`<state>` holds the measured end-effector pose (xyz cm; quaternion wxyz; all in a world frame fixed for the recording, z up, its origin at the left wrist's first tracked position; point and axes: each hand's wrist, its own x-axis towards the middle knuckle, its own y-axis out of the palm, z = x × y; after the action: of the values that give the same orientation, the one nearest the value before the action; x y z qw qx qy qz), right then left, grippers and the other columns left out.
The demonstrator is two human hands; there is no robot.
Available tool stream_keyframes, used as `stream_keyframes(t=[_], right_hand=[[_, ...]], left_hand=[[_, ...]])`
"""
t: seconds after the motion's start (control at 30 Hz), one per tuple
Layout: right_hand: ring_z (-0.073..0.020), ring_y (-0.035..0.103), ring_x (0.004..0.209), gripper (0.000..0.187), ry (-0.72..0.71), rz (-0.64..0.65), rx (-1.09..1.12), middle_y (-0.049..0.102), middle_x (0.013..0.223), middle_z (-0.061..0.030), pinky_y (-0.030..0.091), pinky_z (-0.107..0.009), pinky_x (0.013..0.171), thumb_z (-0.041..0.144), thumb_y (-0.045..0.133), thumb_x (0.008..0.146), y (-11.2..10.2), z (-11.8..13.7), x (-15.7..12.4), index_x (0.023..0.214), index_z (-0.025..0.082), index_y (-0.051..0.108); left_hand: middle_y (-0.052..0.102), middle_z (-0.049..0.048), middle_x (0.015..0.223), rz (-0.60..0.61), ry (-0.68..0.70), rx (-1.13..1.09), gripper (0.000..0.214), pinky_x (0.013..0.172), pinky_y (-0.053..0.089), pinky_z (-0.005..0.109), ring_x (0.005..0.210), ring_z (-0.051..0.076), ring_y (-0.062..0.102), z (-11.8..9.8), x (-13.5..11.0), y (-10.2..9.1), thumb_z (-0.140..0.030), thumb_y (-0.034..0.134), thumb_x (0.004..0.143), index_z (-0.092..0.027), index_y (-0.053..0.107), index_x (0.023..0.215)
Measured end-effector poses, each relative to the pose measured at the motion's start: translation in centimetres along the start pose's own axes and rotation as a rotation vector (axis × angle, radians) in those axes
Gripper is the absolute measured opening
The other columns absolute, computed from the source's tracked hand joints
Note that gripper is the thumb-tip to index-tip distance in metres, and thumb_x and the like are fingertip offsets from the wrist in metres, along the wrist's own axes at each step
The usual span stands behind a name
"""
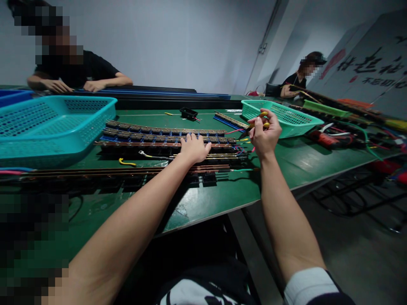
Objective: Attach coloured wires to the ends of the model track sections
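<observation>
My left hand lies with fingers spread on a group of long strips that carry copper-coloured bars on blue and black supports. In my right hand is a pair of pliers with yellow-tipped handles, its dark jaws pointing left towards the wire ends of the strips. Whether the jaws grip a wire is too small to tell. Thin red, yellow and blue wires stick out at the strips' right ends. Nearer to me, a longer strip with copper bars passes under my left forearm.
A turquoise basket stands at the left, a green basket behind my right hand. A small black box, a yellow wire piece and a red tool lie on the green table. Two people sit beyond.
</observation>
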<state>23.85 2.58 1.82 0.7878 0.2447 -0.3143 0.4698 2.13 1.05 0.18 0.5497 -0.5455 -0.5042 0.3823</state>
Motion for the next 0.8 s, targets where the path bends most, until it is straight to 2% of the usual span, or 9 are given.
stream_keyframes(t=[0.2,0.57,0.8], right_hand=[[-0.0043,0.043,0.036,0.029,-0.026,-0.066,0.026,0.069,0.080,0.0004,0.030,-0.023,0.034,0.039,0.058,0.090,-0.34,-0.17,0.05,0.114,0.023,0.056],[-0.0031,0.039,0.033,0.022,-0.014,-0.036,0.053,0.070,0.077,0.0017,0.026,-0.022,0.032,0.033,0.060,0.088,-0.64,-0.48,0.08,0.108,0.024,0.055],[-0.0036,0.037,0.031,0.024,0.121,0.026,0.095,0.070,0.075,0.0018,0.023,-0.023,0.031,0.035,0.063,0.084,-0.15,-0.63,0.01,0.103,0.024,0.053]], left_hand=[[0.045,0.0245,0.153,-0.001,0.002,0.017,0.066,0.113,0.034,0.056,0.144,0.039,0.039,0.01,0.09,0.04,-0.054,0.026,0.102,-0.009,0.051,0.143],[0.042,0.0248,0.156,0.012,-0.003,0.007,0.067,0.115,0.032,0.057,0.146,0.039,0.036,0.04,0.20,0.03,-0.054,0.025,0.102,-0.009,0.049,0.145],[0.041,0.0245,0.156,0.020,-0.004,0.009,0.068,0.115,0.031,0.057,0.147,0.039,0.035,0.07,0.25,0.13,-0.055,0.024,0.102,-0.009,0.048,0.146]])
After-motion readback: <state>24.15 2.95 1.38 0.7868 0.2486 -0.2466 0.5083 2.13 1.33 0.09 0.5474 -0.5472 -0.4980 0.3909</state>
